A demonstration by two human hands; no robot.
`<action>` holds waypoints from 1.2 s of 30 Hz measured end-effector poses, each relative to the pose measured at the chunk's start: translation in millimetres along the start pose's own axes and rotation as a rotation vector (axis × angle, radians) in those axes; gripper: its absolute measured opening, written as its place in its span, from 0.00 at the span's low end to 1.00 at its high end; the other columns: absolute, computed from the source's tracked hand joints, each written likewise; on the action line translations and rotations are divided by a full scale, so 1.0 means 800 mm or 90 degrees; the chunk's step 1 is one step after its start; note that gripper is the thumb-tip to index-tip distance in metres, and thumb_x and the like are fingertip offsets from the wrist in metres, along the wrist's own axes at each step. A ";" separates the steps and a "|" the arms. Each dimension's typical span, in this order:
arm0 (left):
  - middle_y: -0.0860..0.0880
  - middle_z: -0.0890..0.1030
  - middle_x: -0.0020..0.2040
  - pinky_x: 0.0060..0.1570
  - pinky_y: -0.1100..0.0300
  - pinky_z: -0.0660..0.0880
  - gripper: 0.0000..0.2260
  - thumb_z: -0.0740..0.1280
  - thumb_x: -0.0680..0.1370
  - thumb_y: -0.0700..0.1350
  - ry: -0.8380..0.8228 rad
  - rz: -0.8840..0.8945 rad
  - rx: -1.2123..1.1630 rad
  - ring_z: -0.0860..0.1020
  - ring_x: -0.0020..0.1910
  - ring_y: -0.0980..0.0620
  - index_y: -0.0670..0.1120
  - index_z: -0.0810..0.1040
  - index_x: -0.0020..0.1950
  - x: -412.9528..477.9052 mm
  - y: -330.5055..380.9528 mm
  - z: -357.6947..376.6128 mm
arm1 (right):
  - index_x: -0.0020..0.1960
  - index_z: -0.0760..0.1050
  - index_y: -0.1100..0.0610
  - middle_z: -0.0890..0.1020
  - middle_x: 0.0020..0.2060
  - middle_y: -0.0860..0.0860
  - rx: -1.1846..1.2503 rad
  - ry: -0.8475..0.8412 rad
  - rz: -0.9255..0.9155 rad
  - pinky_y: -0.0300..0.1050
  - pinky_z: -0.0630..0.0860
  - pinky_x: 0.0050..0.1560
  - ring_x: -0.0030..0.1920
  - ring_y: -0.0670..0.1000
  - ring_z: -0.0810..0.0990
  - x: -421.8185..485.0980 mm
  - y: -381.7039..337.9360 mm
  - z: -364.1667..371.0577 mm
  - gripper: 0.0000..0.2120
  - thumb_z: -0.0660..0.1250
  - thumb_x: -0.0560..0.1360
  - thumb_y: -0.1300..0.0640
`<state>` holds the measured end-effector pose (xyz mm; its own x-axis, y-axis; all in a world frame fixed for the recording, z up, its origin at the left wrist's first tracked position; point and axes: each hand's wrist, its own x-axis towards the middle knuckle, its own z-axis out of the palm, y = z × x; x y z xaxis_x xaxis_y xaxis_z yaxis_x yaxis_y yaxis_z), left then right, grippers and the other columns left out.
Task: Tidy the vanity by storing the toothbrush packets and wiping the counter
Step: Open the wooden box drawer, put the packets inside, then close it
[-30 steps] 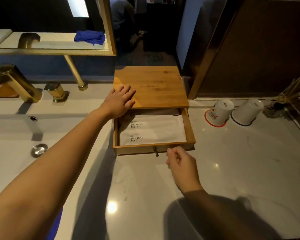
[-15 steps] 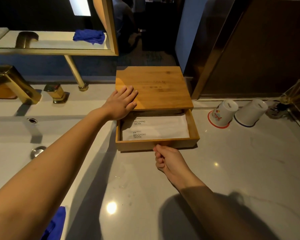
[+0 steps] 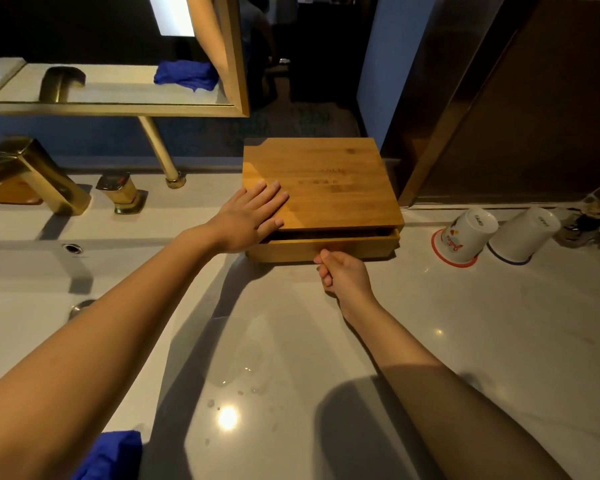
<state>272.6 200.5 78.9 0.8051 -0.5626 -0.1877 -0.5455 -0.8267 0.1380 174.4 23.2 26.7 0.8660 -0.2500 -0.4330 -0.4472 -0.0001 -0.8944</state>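
A bamboo box (image 3: 329, 188) stands on the pale counter (image 3: 482, 341) at the back. Its drawer (image 3: 361, 245) is pushed almost fully in, leaving a thin dark gap under the top. The toothbrush packets are hidden inside it. My left hand (image 3: 246, 220) lies flat, fingers spread, on the box's front left corner. My right hand (image 3: 343, 275) is curled against the middle of the drawer front, covering the small knob. A blue cloth (image 3: 113, 455) lies at the bottom left, on the counter's near edge.
Right of the box, two white cups (image 3: 468, 237) (image 3: 523, 237) stand upside down. A gold faucet (image 3: 32, 174) and handle (image 3: 122, 194) sit behind the sink basin (image 3: 32, 306) on the left. A gold-framed mirror (image 3: 232, 64) stands above. Water drops (image 3: 236, 393) mark the counter.
My right hand has pushed the drawer back into the box, and the white packets have gone out of sight. My left hand has stayed on the box top.
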 end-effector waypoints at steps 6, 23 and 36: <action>0.48 0.43 0.78 0.73 0.51 0.41 0.25 0.46 0.81 0.54 0.000 0.004 -0.010 0.41 0.76 0.47 0.50 0.44 0.76 0.000 -0.001 0.000 | 0.36 0.77 0.50 0.75 0.28 0.46 -0.068 0.039 -0.061 0.50 0.68 0.40 0.31 0.48 0.71 0.022 -0.006 0.009 0.14 0.61 0.78 0.49; 0.46 0.60 0.76 0.73 0.54 0.46 0.21 0.53 0.81 0.51 0.222 -0.027 -0.110 0.53 0.76 0.46 0.47 0.60 0.74 -0.017 0.010 0.034 | 0.43 0.76 0.58 0.79 0.38 0.54 -0.514 0.141 -0.246 0.44 0.67 0.35 0.38 0.56 0.76 0.029 -0.010 0.008 0.17 0.55 0.80 0.49; 0.50 0.51 0.78 0.73 0.51 0.52 0.25 0.56 0.79 0.53 0.113 -0.216 -0.161 0.48 0.76 0.51 0.52 0.54 0.75 -0.157 0.024 0.032 | 0.43 0.79 0.60 0.78 0.30 0.52 -0.358 -0.014 -0.147 0.41 0.73 0.30 0.32 0.51 0.77 -0.010 -0.030 -0.005 0.18 0.56 0.80 0.51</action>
<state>154.9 255.0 80.4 0.9678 -0.2326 -0.0964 -0.1885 -0.9231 0.3352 177.1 21.5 52.0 0.9565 -0.1630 -0.2422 -0.2917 -0.5653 -0.7716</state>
